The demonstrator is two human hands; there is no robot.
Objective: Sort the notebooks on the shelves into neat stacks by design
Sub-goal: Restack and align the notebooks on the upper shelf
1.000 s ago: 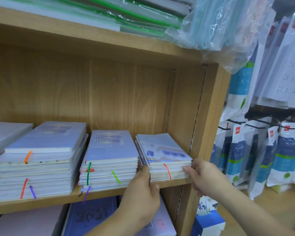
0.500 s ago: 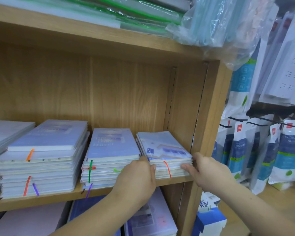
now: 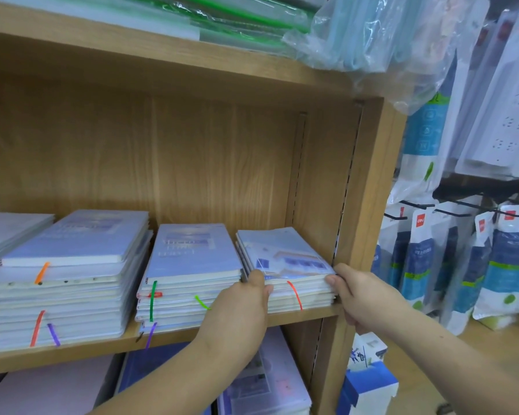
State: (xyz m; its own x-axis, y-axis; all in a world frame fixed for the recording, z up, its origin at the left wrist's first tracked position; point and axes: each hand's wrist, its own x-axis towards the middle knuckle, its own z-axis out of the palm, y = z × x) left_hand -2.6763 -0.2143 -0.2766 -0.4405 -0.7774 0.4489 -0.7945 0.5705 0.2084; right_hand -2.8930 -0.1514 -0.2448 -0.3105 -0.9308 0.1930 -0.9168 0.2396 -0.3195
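The left hand (image 3: 246,298) has climbed from the lower front of the end stack (image 3: 282,256) to its top front-left corner. Its thumb now lies over the top cover, while its other fingers are hidden in the gap towards the middle stack (image 3: 192,259). The right hand (image 3: 363,295) has stayed at the front-right corner, fingers curled against the page edges and squeezed in just beside the side panel (image 3: 369,205). Both hands are thus clamped on this one pile, one at each front corner.

The end stack sits at the right end of the shelf (image 3: 300,317), its front nearly flush with the shelf's front edge, and a red ribbon (image 3: 294,295) hangs down its face. The notebooks in it look fairly well lined up, though the upper few still fan slightly along the left side.

The shift from a low hold to a top-corner hold suggests that the person is squaring this pile, or perhaps getting ready to lift the upper copies. The middle stack and the taller left stack (image 3: 72,265) stand apart from it and are untouched. Their covers look similar to each other but differ from the end stack's. The sorting on this shelf therefore seems close to done, with tidying the main thing left.
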